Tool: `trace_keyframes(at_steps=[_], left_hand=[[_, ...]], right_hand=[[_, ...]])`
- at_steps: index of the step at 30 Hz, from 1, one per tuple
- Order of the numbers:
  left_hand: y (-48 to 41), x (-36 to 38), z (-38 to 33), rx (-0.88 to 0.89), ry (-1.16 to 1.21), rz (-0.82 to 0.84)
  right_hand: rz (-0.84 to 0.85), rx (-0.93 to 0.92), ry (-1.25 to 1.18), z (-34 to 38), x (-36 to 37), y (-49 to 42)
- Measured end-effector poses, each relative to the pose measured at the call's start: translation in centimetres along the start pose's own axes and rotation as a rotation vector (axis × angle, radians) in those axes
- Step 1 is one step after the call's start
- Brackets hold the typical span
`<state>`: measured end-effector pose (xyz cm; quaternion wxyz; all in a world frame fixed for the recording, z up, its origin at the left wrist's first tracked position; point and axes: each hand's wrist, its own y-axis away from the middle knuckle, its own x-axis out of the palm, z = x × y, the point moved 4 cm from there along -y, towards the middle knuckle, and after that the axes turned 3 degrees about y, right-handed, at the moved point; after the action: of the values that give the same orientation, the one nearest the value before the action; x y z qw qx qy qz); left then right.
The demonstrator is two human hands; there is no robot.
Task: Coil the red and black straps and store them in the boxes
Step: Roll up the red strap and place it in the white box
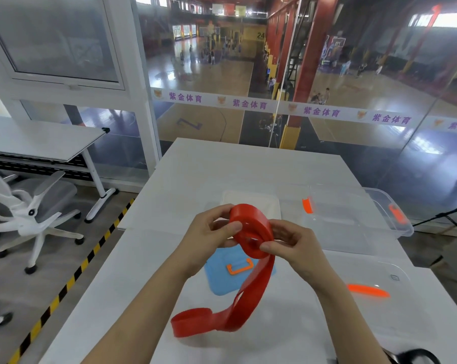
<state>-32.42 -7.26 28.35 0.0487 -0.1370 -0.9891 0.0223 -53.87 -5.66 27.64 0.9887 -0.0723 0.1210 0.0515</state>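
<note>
A wide red strap (251, 227) is partly wound into a coil held above the white table (148, 258). My left hand (211, 235) pinches the coil's left side, and my right hand (290, 245) grips its right side. The loose tail of the red strap hangs down and curls onto the table at the lower left. A black strap (414, 356) shows only at the bottom right corner. A clear box with orange latches (395, 227) stands open at the right. A clear lid with an orange handle (385, 274) lies nearer, at the right.
A blue lid with an orange handle (217, 282) lies on the table under my hands. A white tray (248, 199) sits behind the coil. A white office chair (30, 214) and another table stand on the left. A glass wall runs behind the table.
</note>
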Motion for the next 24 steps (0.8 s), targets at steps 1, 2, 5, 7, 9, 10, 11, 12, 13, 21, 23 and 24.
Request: trace_keyframes(at_steps=[1,2,5,7,9,10,11,12,13,21,23,24], left_hand=[[0.1,-0.1,0.1,-0.022,0.025,0.024],[0.1,-0.3,0.2,-0.051,0.019,0.063],[-0.1,-1.3,-0.1,-0.133,-0.146,0.180],[-0.4,-1.5,-0.9,-0.125,-0.335,0.177],[-0.8,-1.0,-1.6,-0.104,-0.505,0.187],[-1.0,-0.5,-1.8,-0.087,-0.602,0.205],[-1.1,0.0,-1.9,-0.062,-0.691,0.216],[-1.1,0.2,-2.0,-0.030,-0.747,0.215],[-1.1,0.3,-2.1,0.006,-0.770,0.202],[0.2,0.0,-0.7,0.062,-0.525,0.002],[0.3,-0.2,-0.4,0.010,-0.453,0.002],[0.3,-0.2,-0.3,-0.017,-0.450,0.026]], right_hand=[[-0.010,0.007,0.012,0.1,-0.2,0.0],[-0.015,0.012,0.034,0.3,-0.4,0.0],[0.043,0.020,0.160,1.6,-1.3,-0.2],[0.123,-0.004,0.303,2.5,-1.5,-0.7],[0.184,-0.021,0.413,3.2,-1.2,-1.1],[0.198,-0.036,0.452,3.3,-1.0,-1.2],[0.202,-0.056,0.483,3.4,-0.9,-1.3],[0.198,-0.075,0.501,3.4,-0.7,-1.3],[0.189,-0.081,0.493,3.2,-0.7,-1.3],[0.101,0.042,0.180,0.1,-0.4,1.0],[0.051,0.053,0.132,-0.4,-0.7,1.3],[0.035,0.054,0.131,-0.5,-0.8,1.4]])
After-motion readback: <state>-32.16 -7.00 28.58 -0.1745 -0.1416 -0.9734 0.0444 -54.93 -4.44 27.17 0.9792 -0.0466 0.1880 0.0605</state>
